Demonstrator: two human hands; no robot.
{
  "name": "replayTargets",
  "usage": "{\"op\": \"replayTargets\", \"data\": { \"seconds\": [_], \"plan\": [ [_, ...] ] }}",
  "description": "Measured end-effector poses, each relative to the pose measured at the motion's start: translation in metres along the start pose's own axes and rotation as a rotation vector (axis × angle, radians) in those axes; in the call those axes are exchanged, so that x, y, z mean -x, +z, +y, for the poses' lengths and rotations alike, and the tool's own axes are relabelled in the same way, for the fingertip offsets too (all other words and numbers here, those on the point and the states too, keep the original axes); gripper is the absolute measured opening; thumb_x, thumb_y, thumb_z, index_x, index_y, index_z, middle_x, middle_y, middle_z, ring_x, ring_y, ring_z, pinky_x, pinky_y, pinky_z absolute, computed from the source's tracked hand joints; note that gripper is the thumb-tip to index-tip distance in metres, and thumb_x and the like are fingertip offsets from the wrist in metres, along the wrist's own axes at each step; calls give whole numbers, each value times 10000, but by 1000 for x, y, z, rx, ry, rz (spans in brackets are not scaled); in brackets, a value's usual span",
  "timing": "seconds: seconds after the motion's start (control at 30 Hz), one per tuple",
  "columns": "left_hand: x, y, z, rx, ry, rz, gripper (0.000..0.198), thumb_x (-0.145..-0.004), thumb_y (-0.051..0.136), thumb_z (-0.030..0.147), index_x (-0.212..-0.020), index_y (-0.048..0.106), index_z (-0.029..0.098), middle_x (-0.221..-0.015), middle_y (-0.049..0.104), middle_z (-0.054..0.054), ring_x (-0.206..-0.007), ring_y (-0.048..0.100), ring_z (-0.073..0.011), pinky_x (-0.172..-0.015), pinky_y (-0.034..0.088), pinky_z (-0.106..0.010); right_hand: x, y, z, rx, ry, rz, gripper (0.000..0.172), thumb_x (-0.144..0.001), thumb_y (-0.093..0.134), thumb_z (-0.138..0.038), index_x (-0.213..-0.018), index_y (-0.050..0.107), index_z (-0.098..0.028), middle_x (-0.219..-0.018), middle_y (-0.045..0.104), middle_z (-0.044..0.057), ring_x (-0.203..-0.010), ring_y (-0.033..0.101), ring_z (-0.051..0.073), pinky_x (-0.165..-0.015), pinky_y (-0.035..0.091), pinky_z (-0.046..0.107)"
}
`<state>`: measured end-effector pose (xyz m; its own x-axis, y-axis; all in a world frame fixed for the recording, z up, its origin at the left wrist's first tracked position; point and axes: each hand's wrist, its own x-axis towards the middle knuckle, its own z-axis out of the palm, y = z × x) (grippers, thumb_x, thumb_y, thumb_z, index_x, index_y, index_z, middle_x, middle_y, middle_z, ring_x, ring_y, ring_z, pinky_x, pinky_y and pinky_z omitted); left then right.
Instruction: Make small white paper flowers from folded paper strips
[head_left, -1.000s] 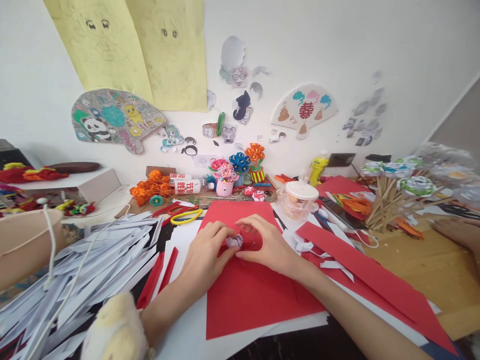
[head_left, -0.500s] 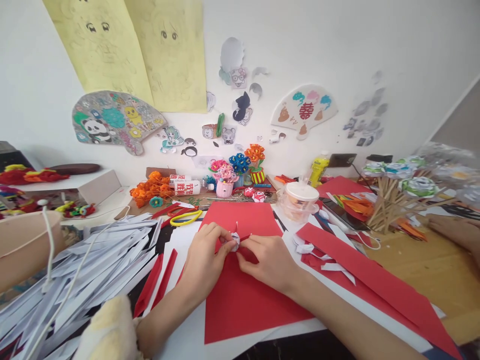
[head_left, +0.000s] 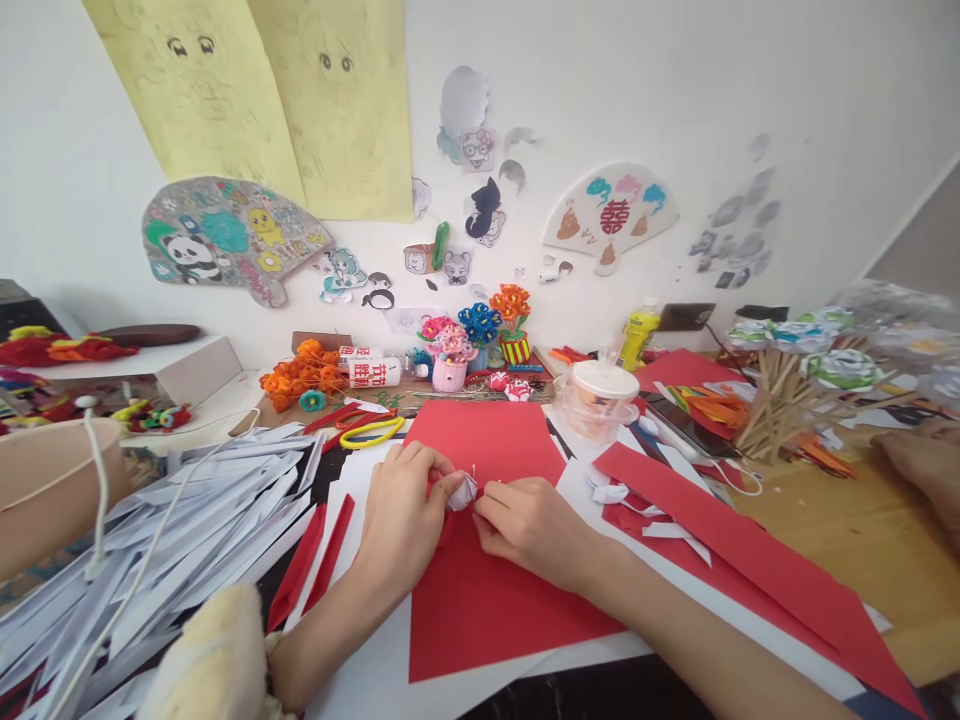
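My left hand [head_left: 409, 510] pinches a small white folded paper piece [head_left: 463, 492] between thumb and fingertips, above a red sheet [head_left: 517, 610]. My right hand [head_left: 532, 525] is closed just right of it. A narrow red paper strip seems to run from the white piece into its fingertips, though it blends with the sheet beneath. The red sheet lies on white paper [head_left: 352, 665]. Left of my left arm are folded red strips [head_left: 300, 565]. Yellow-handled scissors [head_left: 373, 433] lie beyond my left hand.
White paper strips [head_left: 202, 530] are heaped at left beside a beige container [head_left: 56, 490]. A lidded plastic cup [head_left: 600, 395] stands behind my right hand. Long red paper [head_left: 735, 540] and paper flowers on sticks [head_left: 780, 400] are at right. Another person's hand [head_left: 926, 470] rests at the far right.
My left hand has shifted slightly left with the white piece, which now shows more of its face. My right fingertips have drawn a little apart from it, and the fingers are more curled.
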<state>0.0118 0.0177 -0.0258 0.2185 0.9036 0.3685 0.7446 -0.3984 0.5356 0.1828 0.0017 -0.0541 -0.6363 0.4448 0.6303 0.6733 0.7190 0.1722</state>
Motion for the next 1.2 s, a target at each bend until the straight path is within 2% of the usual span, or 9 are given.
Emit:
{"op": "replayTargets", "data": {
  "seconds": [0.2,0.3,0.43,0.53,0.63,0.73,0.83,1.0,1.2],
  "plan": [
    [-2,-2,3,11,-63,-23,174,-839,515,285,-700,575,200,-761,596,-25,-809,511,-221,-724,365,-353,1,3,0,-24,-14,51,276,-827,425,-68,-587,517,-170,-537,488,-16,-455,391,101,-459,244,254],
    [-2,-1,2,45,-63,-27,171,-834,510,299,-710,573,198,-770,596,-24,-803,512,-217,-725,364,-348,2,3,1,-75,11,62,252,-844,447,-118,-614,540,-161,-546,516,-14,-457,401,100,-459,235,257],
    [-3,0,-4,142,-43,-42,171,-814,525,311,-695,565,196,-762,600,-19,-782,527,-205,-728,372,-336,0,-3,2,-228,228,43,249,-895,501,-275,-689,586,-164,-598,579,-7,-502,471,96,-496,272,242],
    [-5,0,-7,194,-32,-37,180,-812,529,331,-697,563,197,-761,606,-16,-781,538,-201,-733,379,-330,-3,-10,6,-287,440,84,253,-915,489,-261,-701,590,-171,-631,595,-6,-557,515,98,-547,316,230],
    [-5,-1,-9,225,-18,-34,178,-812,529,332,-699,552,196,-763,601,-15,-776,542,-197,-732,385,-327,-4,-11,10,-271,524,42,125,-857,579,-246,-756,611,-181,-721,632,0,-657,562,124,-594,342,234],
    [-5,-2,-9,245,11,-50,151,-815,520,296,-703,538,195,-766,589,-13,-782,544,-194,-735,390,-325,-2,-6,13,-263,484,-99,120,-813,659,-301,-792,630,-186,-736,636,8,-697,567,154,-597,345,245],
    [-4,-3,-9,202,82,-33,118,-828,507,259,-732,533,196,-807,582,-16,-809,535,-194,-743,391,-327,2,-1,14,-289,397,-166,93,-863,609,-269,-828,634,-186,-722,630,9,-682,554,150,-601,345,244],
    [0,-4,-5,-34,253,136,93,-861,496,247,-796,542,199,-881,573,-30,-870,501,-210,-753,365,-347,3,0,11,-299,338,-131,142,-896,521,-200,-797,618,-169,-709,614,19,-638,536,134,-583,333,236],
    [4,-3,0,-120,266,83,184,-894,465,299,-754,539,206,-837,582,-27,-817,501,-210,-701,346,-347,3,-1,9,-228,325,-81,210,-871,490,-167,-675,565,-163,-608,540,2,-558,470,117,-538,282,239]
  ]
}}
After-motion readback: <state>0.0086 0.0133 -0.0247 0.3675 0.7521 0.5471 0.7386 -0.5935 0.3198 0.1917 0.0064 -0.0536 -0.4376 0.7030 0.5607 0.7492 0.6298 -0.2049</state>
